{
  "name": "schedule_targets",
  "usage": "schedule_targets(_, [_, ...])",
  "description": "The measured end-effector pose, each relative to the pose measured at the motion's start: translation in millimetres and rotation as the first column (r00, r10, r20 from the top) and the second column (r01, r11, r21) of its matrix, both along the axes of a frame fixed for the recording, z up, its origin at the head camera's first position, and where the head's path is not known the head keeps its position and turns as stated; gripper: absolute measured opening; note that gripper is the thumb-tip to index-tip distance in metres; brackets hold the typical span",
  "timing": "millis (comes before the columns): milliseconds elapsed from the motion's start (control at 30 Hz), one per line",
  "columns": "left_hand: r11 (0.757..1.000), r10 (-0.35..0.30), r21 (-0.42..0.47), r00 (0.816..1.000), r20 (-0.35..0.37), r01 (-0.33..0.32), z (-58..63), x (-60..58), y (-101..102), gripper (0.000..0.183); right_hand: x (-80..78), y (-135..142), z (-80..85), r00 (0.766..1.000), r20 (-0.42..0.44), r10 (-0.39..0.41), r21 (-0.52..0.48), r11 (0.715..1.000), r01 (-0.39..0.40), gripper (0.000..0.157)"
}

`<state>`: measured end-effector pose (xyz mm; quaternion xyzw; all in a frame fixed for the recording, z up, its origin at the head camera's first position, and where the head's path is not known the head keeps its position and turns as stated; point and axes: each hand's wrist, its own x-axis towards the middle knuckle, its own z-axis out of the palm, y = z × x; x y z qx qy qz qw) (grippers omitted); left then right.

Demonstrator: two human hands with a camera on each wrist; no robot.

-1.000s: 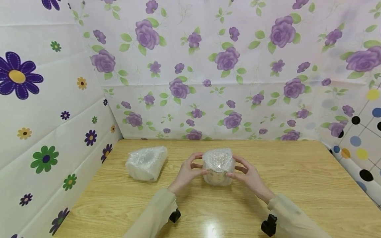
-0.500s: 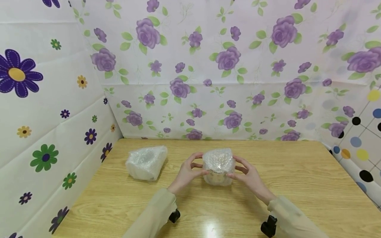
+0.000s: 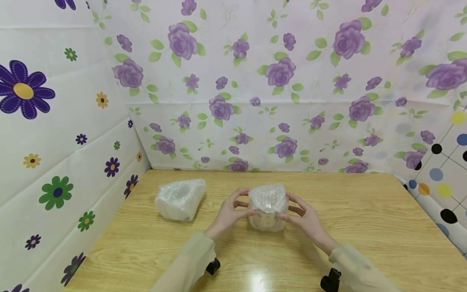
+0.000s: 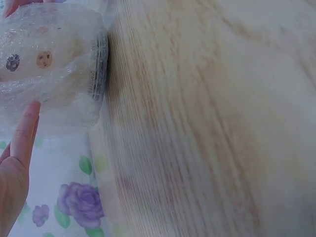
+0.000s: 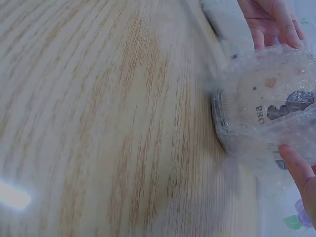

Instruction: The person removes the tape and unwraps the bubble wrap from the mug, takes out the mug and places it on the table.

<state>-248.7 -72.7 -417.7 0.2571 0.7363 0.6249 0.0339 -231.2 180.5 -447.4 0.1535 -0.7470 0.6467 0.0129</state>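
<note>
Clear bubble wrap gleams around a printed container (image 3: 268, 205), and it's pinched from both sides at once! The left hand (image 3: 231, 209) has one flank, thumb on the near face, fingers curving behind; the right hand (image 3: 306, 219) mirrors it opposite. Here it is, near the middle of the wooden table (image 3: 365, 211), base down, though whether it touches the wood I can't tell. Dark letters (image 5: 260, 115), "BRO", show through the wrapping. Over to the left, well apart, lies another bubble-wrapped bundle (image 3: 180, 199).
</note>
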Motion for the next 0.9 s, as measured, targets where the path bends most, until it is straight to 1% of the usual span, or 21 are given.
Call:
schedule_targets(200, [1.000,0.002,0.002,1.000,-0.004,-0.002,0.5,3.1,0,0.057,3.9,1,-1.3,1.000,-0.007,0.027,-0.031,0.999,-0.027,0.067])
schedule_targets(367, [1.000,-0.005,0.001,1.000,-0.011,0.005,0.0,6.0,-1,0.058,6.6,1,-2.3,1.000,-0.020,0.023,-0.026,0.999,-0.023,0.067])
schedule_targets(533, [1.000,-0.005,-0.003,1.000,-0.003,0.005,-0.7,7.7,-2,0.059,9.1,2,-3.0,0.999,-0.040,0.021,-0.031,0.999,-0.022,0.068])
schedule_targets(733, [0.999,-0.034,0.009,0.999,-0.001,0.034,-3.6,8.9,-2,0.061,12.9,3,-3.9,0.995,-0.093,0.019,-0.006,1.000,-0.019,0.068])
schedule_targets(900, [0.998,-0.064,0.025,0.998,-0.007,0.064,-6.2,8.7,-3,0.061,16.0,3,-4.9,0.992,-0.124,0.024,-0.015,1.000,-0.026,0.067])
